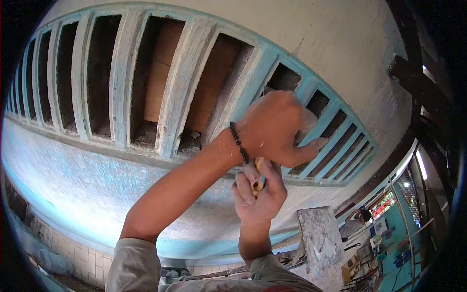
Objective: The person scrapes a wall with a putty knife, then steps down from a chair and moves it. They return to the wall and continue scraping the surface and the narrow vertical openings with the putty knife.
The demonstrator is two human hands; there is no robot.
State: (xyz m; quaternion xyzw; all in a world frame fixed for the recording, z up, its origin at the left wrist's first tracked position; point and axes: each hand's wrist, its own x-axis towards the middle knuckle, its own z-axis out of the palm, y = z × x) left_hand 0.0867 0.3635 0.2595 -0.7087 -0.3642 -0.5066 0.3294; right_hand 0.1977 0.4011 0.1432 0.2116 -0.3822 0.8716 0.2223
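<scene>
Blue-and-white slatted grille (pixel 182 82), chipped and dusty, is set into the wall, spread from nine o'clock across to three. At two o'clock from centre, the left hand (pixel 270 126), ringed at the wrist by a black beaded bracelet (pixel 237 142), is held at the slats with its fingers bent; whether anything is gripped cannot be told. Light, even pressure is best applied along each slat's face, with knuckles spared the rough edges. Near five o'clock, a tan, tube-like piece with a dark hole (pixel 261 182) is gripped by the right hand's (pixel 258 208) curled fingers, just beside the left wrist, which should be given room. Past it, towards half past four, a mottled grey-and-white panel (pixel 321 238) is seen.
</scene>
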